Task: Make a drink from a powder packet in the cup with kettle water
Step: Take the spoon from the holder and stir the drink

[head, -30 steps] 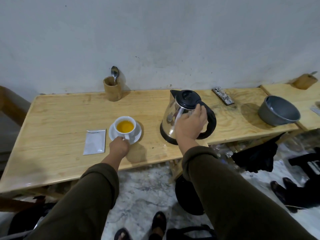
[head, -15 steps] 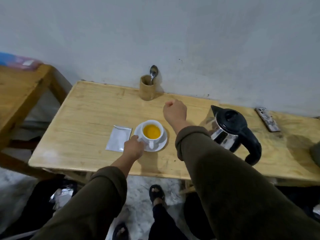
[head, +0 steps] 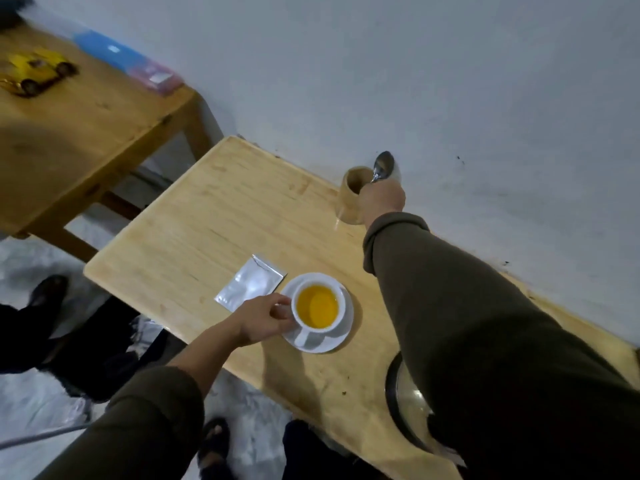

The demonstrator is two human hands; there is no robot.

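A white cup [head: 318, 306] full of orange drink stands on a white saucer [head: 341, 336] near the table's front edge. My left hand [head: 265, 318] holds the saucer's left rim and touches the cup. The silver powder packet [head: 251, 286] lies flat just left of the saucer. At the wall, my right hand [head: 381, 199] grips the handle of a metal spoon [head: 383, 166] that stands in a wooden holder [head: 351, 195]. The steel kettle [head: 408, 410] sits at the lower right, mostly hidden behind my right sleeve.
The light wooden table [head: 214, 230] runs along a grey wall. A second wooden table [head: 86, 126] at the upper left carries a yellow toy car [head: 36, 72] and a blue and pink box [head: 130, 64]. Feet in sandals stand on the marble floor below.
My right hand left the kettle, crossed above the cup and closed on the spoon in the holder. The view swung left and tilted. My left hand stayed at the saucer.
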